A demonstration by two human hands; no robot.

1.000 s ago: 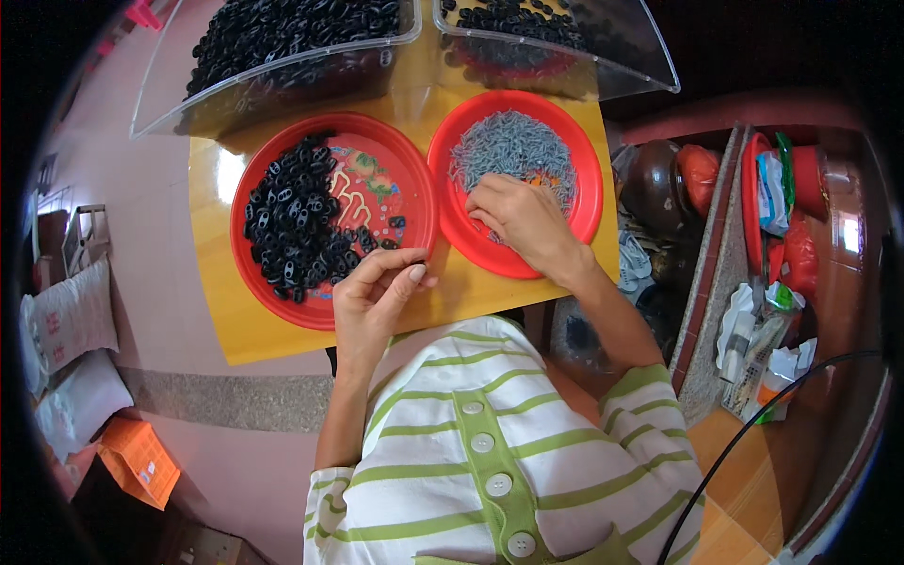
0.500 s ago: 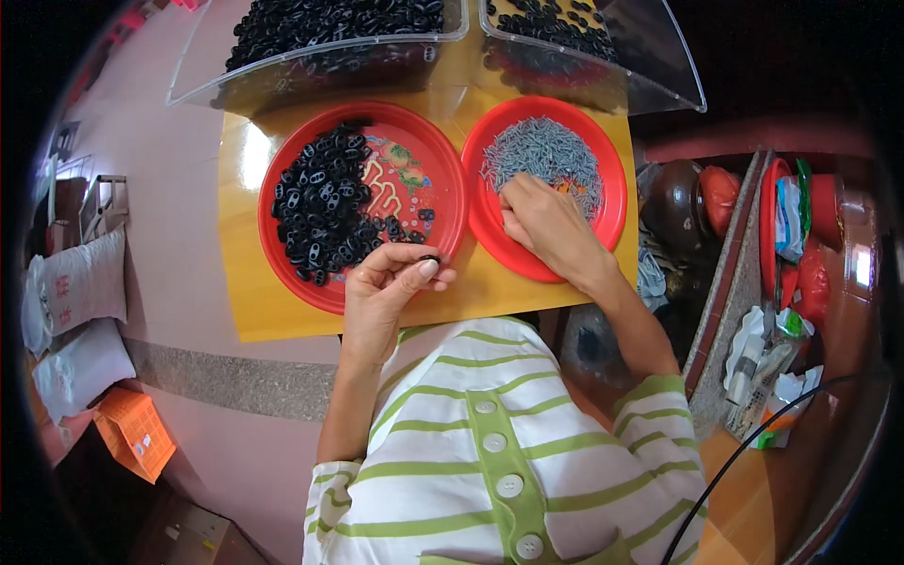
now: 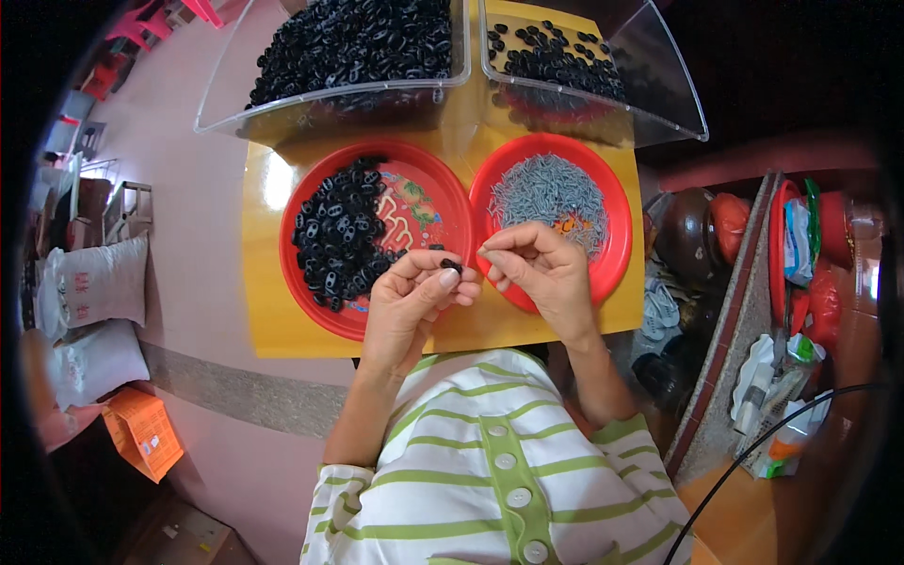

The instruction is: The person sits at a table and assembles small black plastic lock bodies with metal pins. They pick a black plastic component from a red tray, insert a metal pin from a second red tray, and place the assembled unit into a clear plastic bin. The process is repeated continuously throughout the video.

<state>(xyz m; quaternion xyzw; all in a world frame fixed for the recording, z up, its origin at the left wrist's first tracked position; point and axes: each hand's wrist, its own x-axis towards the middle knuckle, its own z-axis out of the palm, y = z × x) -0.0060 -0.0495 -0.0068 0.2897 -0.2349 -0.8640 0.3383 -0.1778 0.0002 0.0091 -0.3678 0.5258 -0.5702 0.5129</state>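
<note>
Between the thumb and fingers of my left hand (image 3: 410, 297) is a small black plastic piece (image 3: 453, 266), like the two-holed oval ones heaped on the left plate. My right hand (image 3: 546, 273) is pinched close beside it, over the near edge of the right plate. A tiny grey tip shows at those fingers, apparently a screw (image 3: 483, 251). Black pieces (image 3: 334, 231) cover the left part of the patterned red plate (image 3: 452, 207). Grey screws (image 3: 541, 193) lie loose in the smaller red plate (image 3: 617, 254); its orange print shows through near my right hand.
Beyond the plates, a clear bin (image 3: 330, 94) holds a large heap of black pieces, and a second clear bin (image 3: 556, 89) holds fewer. Everything stands on a yellow tabletop (image 3: 273, 320). White sacks (image 3: 99, 287) lie at left; a stone ledge (image 3: 720, 330) runs along the right.
My right hand has come out of the screw plate, moving left and nearer, to beside my left hand. My left hand still holds the black piece. The whole view has shifted slightly.
</note>
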